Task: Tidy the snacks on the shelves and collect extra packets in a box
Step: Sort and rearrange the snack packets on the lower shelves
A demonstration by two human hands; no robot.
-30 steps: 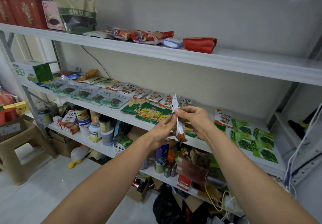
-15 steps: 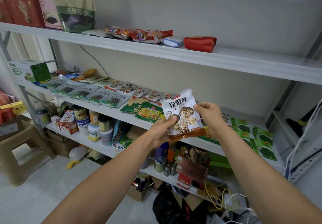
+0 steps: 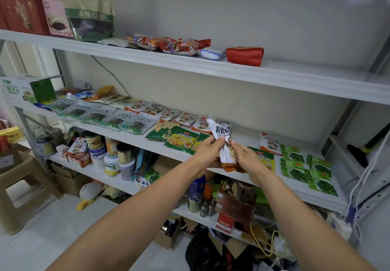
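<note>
White metal shelving runs across a pale wall, and the middle shelf (image 3: 135, 139) carries most of the snacks. Both bare arms reach toward the front edge of this shelf, right of its middle. Between the hands is a white mushroom snack packet (image 3: 221, 131), held roughly upright and tilted, creased lengthwise, its top corner above the shelf surface and its orange bottom below the front edge. The left hand (image 3: 207, 150) pinches the packet's left side with curled fingers and thumb; the right hand (image 3: 245, 156) grips the right side low down, its fingers bent round it. Similar mushroom packets (image 3: 168, 114) lie in a row along the back edge, clear dark-green packets (image 3: 105, 118) cover the left front part, and yellow-green packets (image 3: 181, 140) sit just left of the hands. Green seaweed packets (image 3: 306, 167) lie flat near the right end. On the top shelf a red pouch (image 3: 244, 55) rests near the front edge and a tall brown-and-green bag (image 3: 90, 11) stands toward the left end. Jars (image 3: 109, 156) crowd the shelf below.
</note>
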